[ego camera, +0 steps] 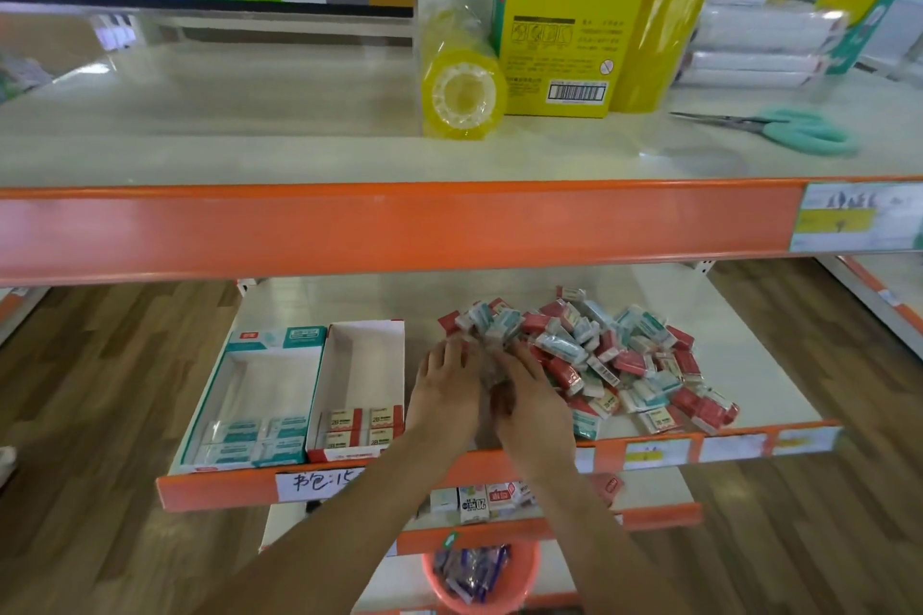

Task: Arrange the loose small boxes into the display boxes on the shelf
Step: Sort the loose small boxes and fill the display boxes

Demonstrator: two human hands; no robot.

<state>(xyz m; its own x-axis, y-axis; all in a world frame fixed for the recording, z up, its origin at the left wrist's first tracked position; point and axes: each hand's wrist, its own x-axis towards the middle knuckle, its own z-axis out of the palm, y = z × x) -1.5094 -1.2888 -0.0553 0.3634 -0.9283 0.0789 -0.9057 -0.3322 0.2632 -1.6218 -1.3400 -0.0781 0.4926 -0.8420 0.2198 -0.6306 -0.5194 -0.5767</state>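
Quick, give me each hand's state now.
Left hand: fingers spread on the pile of small boxes, grip unclear.
Right hand: cannot tell, blurred.

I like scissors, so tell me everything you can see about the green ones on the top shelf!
The scissors have mint-green, plastic-looking loop handles and thin grey metal blades, closed together. They lie flat on the pale top shelf, far right, blades pointing left. Nothing touches them but the shelf; both hands are down on a lower shelf.

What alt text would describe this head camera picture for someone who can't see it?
Two bare hands, left hand and right hand, reach into a pile of small boxes on a shelf, beside a teal display box and a red display box, both mostly empty.
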